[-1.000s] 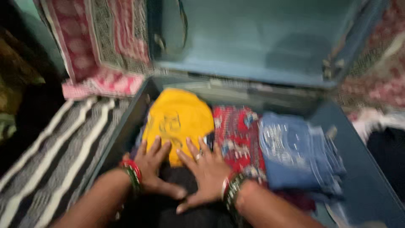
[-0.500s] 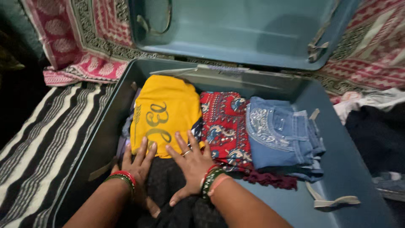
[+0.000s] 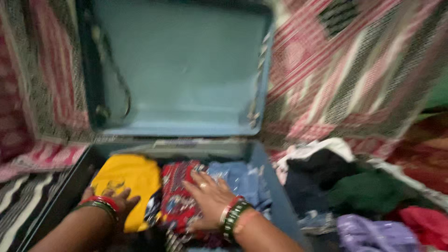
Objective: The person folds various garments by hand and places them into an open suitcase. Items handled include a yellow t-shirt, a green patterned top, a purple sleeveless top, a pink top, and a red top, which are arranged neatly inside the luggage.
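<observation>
Frame motion-blurred; detail limited. Open blue suitcase [image 3: 261, 163] with its lid [image 3: 182, 70] propped upright behind; three folded stacks sit side by side in the base: yellow garment [image 3: 128, 179] at left, red patterned garment [image 3: 179, 200] in the middle, blue denim garment [image 3: 238, 179] at right. Left hand [image 3: 112, 203] lies flat on the near edge of the yellow garment, fingers spread and not closed on anything. Right hand [image 3: 210, 198] rests palm-down on the red patterned garment, fingers extended toward the denim, likewise gripping nothing; it appears to be pressing, not pinching. Judgement: the step is flattening and settling the stacks. To do it well, keep both palms broad and push straight down so the folds do not slide or open; work from the near edge toward the lid to expel trapped air; keep the three stacks touching without overlapping, so the top stays level. Bangles on each wrist could snag loose weave, so lift off cleanly instead of dragging. Loose pile of clothes [image 3: 354, 196] lies outside, to the right of the suitcase wall.
</observation>
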